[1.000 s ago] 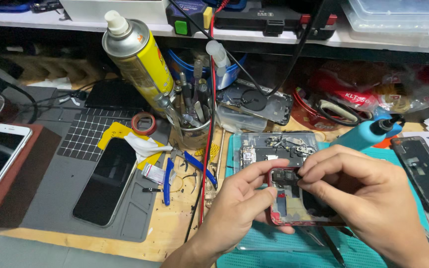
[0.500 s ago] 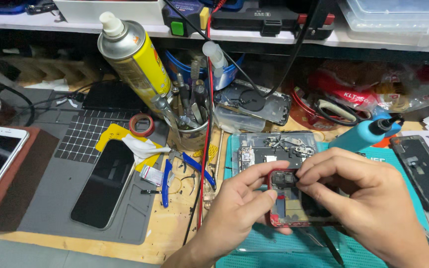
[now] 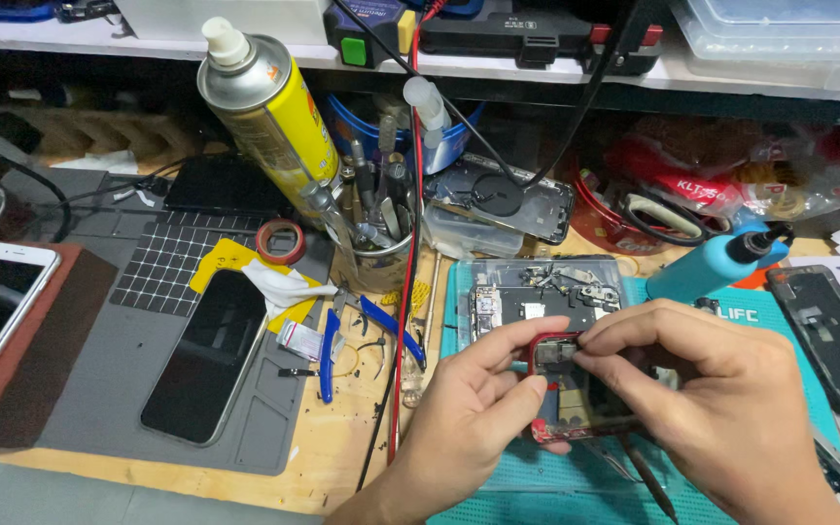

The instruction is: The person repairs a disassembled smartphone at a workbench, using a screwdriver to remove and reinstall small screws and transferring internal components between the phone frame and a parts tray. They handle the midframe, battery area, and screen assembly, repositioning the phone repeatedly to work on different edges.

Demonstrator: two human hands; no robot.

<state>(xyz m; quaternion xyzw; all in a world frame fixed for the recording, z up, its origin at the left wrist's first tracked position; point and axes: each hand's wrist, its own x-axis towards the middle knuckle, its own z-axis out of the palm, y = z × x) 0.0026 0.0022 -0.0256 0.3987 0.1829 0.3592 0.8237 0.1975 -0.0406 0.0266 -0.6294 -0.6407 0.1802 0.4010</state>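
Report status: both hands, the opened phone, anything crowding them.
Left hand, right hand: each grip on opened red-framed phone. Clear parts tray just behind, not touching.

This is a phone repair workshop. Left of the left hand (image 3: 469, 428), the wooden counter (image 3: 342, 457) carries a grey work mat (image 3: 99, 369) with a black phone (image 3: 208, 356), blue-handled pliers (image 3: 328, 355) and a tool cup (image 3: 376, 258). Beyond the hands lie an opened phone shell (image 3: 503, 204) and a tray of small parts (image 3: 546, 292).

Spray can (image 3: 264, 107) behind cup (image 3: 373, 255) — upright.
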